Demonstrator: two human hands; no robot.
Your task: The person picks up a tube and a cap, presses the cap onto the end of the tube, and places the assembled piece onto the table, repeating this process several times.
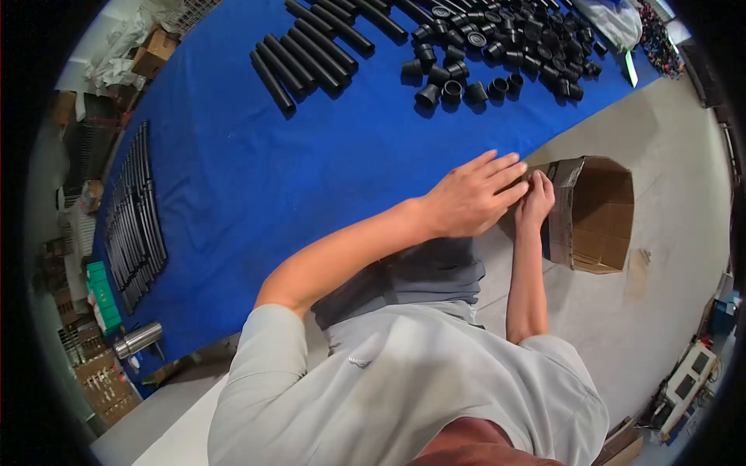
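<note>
Past the right edge of the blue-covered table (pixel 233 171), my left hand (pixel 475 194) reaches across, fingers stretched out and close together. Nothing shows in its grip. Right beside its fingertips is my right hand (pixel 536 200), with the fingers curled together in a pinch. Whatever they hold, if anything, is too small or hidden to make out. Just behind my right hand a cardboard box (pixel 577 213) stands with its opening turned to the right. Part of the box is covered by my hands.
Several thick black tubes (pixel 315 56) lie at the table's far side, beside a heap of black plastic caps (pixel 497 54). Thin black rods (pixel 136 221) are laid out at the left edge, near a green box (pixel 102 297) and a metal cylinder (pixel 138 339). A clear plastic bag (pixel 614 25) lies back right.
</note>
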